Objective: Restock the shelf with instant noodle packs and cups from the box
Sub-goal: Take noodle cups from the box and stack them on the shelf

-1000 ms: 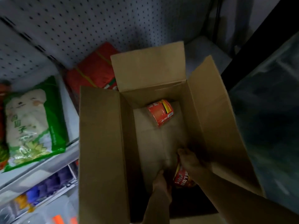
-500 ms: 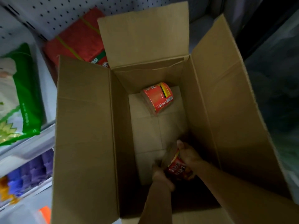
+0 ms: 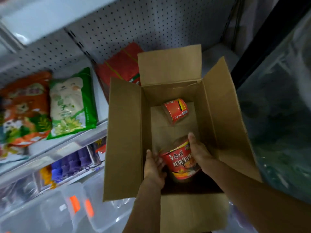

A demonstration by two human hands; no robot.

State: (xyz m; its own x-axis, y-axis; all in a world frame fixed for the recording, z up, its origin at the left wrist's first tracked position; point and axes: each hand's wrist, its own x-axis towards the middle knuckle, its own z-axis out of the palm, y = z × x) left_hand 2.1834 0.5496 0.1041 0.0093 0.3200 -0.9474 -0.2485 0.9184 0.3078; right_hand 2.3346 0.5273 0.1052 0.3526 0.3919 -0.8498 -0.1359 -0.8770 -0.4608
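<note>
Inside box (image 3: 223,105): your left hand (image 3: 154,167) and right hand (image 3: 199,153), fingers clamped on noodle cup (image 3: 180,163). Step: extraction. Next: lift clear, move to shelf (image 3: 70,142).

Light: dim, cool, bluish cast overall. Deep shadow at near end of open brown cardboard box (image 3: 217,105) interior. Blur: strong smearing on orange and green plastic snack bags (image 3: 50,105) and lower-left shelf goods. Wide-angle bending of white perforated metal shelf back panel (image 3: 151,21) lines. Murky dark reflections at right edge.
</note>
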